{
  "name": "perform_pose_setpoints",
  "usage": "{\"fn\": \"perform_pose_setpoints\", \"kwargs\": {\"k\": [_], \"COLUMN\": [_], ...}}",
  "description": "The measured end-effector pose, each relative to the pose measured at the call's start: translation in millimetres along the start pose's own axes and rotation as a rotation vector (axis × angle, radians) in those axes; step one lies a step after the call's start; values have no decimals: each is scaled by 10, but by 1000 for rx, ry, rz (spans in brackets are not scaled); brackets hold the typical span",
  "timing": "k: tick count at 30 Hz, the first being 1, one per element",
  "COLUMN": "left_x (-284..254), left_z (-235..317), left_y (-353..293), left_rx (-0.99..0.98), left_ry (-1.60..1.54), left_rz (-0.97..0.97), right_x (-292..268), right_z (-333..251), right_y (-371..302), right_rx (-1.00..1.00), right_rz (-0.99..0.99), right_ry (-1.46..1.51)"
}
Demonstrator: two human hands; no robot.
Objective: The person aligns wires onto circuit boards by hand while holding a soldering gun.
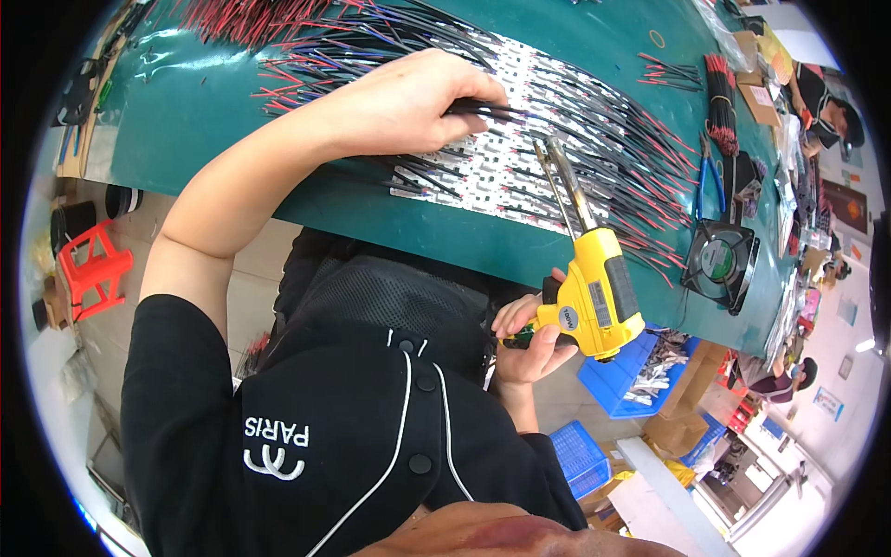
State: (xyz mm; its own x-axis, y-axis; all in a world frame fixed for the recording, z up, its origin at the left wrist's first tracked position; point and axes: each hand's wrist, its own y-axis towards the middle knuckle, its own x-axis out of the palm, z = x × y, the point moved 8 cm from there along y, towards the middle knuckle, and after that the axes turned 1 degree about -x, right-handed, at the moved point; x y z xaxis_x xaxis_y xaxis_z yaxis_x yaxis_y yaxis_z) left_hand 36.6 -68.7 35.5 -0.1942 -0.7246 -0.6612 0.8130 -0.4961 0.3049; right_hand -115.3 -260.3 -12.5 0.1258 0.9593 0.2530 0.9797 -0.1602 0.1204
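My left hand point(418, 100) reaches across the bench with its fingers closed on a black wire point(499, 112) above the circuit boards. In my right hand point(534, 342) is a yellow soldering gun point(594, 292), held by its grip. Its metal tip point(554, 153) points up at the boards, close to the wire in my left hand; whether it touches cannot be made out. The white circuit boards point(478, 176) lie side by side in a panel. Many black and red wires point(650, 200) fan out from both sides of them.
On the green bench point(418, 232) lie blue-handled pliers point(711, 181), a black fan point(722, 263) and a wire bundle point(720, 104). More red wires point(251, 19) are heaped at the far left. A blue crate point(617, 376) sits below the bench; a red stool point(96, 269) stands left. Other people work at right.
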Motion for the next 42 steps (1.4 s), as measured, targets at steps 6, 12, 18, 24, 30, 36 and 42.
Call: {"fn": "perform_pose_setpoints", "kwargs": {"k": [6,12,18,24,30,36,42], "left_x": [129,79,101,141,149,174,163], "left_z": [-157,-138,-158,-169,-180,-184,-174], "left_y": [-16,-17,-16,-13,-22,-16,-17], "left_rx": [-226,-211,-238,-268,-304,-358,-334], "left_ry": [10,171,205,167,182,154,191], "left_rz": [-119,-29,-53,-69,-94,-124,-98], "right_x": [-26,23,54,32,35,40,40], "right_z": [63,61,99,136,152,166,184], "right_y": [-63,-86,-111,-154,-165,-162,-153], "right_rx": [36,73,105,108,113,114,132], "right_rz": [3,-2,-9,0,-30,-35,-34], "right_ry": [4,-8,-40,1,-1,0,-4]}}
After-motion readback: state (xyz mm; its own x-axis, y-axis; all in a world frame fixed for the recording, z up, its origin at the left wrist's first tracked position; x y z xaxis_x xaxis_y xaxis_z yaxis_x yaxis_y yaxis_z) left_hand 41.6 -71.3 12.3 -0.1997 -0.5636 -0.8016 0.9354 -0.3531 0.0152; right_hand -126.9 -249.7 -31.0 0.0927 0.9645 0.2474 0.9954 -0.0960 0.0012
